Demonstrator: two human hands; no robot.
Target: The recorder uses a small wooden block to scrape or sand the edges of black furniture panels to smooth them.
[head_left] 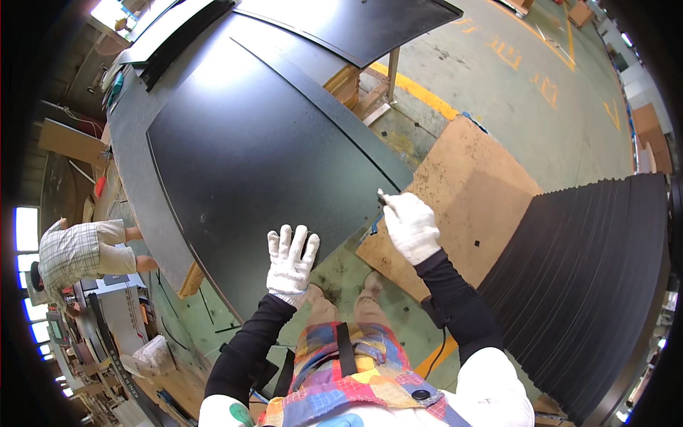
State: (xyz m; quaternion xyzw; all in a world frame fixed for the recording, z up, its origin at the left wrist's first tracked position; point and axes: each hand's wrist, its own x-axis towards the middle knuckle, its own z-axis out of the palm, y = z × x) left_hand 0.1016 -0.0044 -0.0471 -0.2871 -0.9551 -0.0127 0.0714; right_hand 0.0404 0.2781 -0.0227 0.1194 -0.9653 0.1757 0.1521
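A large, smooth black sheet [263, 142] lies across the worktable in front of me. My left hand [290, 262], in a white knitted glove, rests on its near edge with the fingers spread flat. Over the sheet's near right corner is my right hand [410, 226], gloved the same way and closed round a small, slim tool [382, 196] with a light tip. Its grip hides most of the tool, so its kind cannot be made out. A narrow black strip [313, 99] runs along the sheet's right side.
Right of the table is a brown board [455, 185], with a tall stack of black sheets [583, 277] beside it. More black panels [348, 25] lie at the far end. At the left, another person [78, 249] in a checked shirt bends over.
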